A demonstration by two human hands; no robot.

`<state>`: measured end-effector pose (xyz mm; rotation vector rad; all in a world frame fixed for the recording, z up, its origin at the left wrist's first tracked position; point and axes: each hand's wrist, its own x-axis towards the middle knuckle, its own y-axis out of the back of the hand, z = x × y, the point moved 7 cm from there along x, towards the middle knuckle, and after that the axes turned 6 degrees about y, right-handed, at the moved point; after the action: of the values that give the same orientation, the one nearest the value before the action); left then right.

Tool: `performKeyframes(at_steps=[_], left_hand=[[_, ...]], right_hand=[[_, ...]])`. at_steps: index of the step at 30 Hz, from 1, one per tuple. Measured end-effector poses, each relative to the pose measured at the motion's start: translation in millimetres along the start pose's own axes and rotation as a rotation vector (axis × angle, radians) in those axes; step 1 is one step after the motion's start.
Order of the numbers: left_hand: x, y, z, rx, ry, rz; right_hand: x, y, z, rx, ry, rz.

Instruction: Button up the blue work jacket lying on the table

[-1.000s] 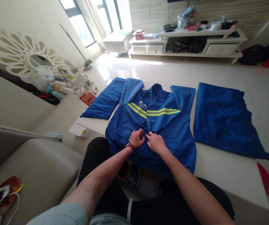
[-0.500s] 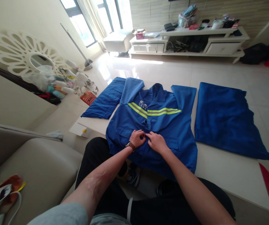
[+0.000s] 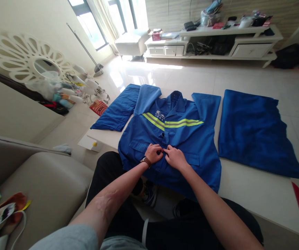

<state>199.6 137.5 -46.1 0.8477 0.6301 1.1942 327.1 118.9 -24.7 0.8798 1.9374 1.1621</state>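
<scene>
A blue work jacket (image 3: 188, 137) lies spread front up on a low white table, its collar pointing away from me. A yellow-and-grey reflective stripe (image 3: 183, 123) crosses its chest, and white lettering sits at the left. At the middle of the front opening, below the stripe, my left hand (image 3: 153, 153) pinches the edge with curled fingers; a watch is on that wrist. Close against it, my right hand (image 3: 175, 157) grips the other side of the opening, fingertips nearly meeting the left ones. Any button between the fingertips is hidden.
Folded blue cloth (image 3: 116, 109) lies left of the jacket, and a larger blue cloth (image 3: 251, 135) lies to its right. The white table (image 3: 259, 198) shows beneath. A grey sofa (image 3: 45, 184) stands at my left; a white TV cabinet (image 3: 251, 51) stands across the floor.
The view has shifted slightly. Both hands stay at the same spot on the jacket's front opening, with hardly any finger movement.
</scene>
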Motion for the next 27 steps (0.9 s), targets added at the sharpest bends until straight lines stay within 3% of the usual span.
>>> performKeyframes(at_steps=[16,27], left_hand=[[0,0.0,-4,-0.054,0.011,0.045],[3,-2.7,-8,-0.079,0.031,0.085]], right_hand=[[-5,6,4,0.123,0.007,-0.006],[-37,-1,6,0.201,0.078,0.043]])
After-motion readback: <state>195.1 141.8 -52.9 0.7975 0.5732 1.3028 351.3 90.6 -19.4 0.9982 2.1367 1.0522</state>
